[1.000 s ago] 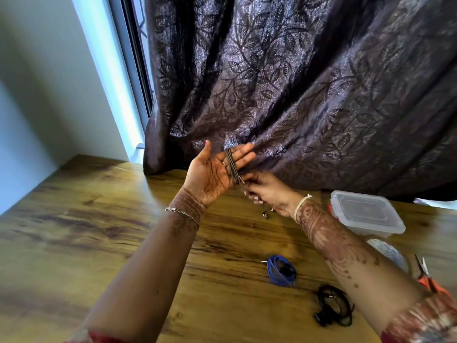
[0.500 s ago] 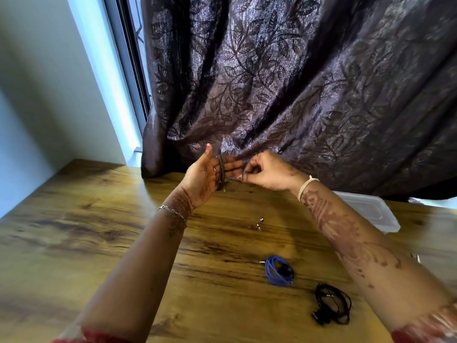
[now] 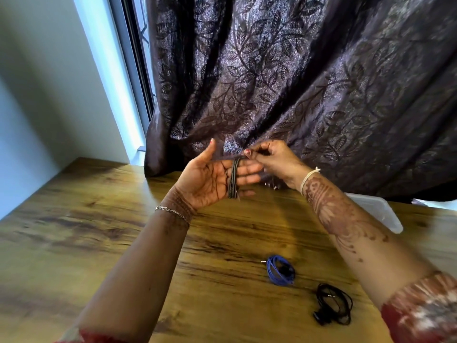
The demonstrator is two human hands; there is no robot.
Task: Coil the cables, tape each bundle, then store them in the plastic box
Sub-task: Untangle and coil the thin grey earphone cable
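Around the left hand's fingers, above the wooden table: a grey cable in tight loops.

The left hand is held palm-up, fingers straight and pressed together, thumb raised, with the loops crossing the fingers. Just to its right, the right hand pinches the cable's free strand between thumb and fingertips. Nearer the person than both hands, a coiled blue cable and a black cable lie apart on the wood. The plastic box sits beyond the right forearm, partly hidden.

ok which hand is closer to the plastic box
Right. The right hand, pinching the grey cable, is raised just left of the plastic box; the left hand, wound with that cable, sits farther left.
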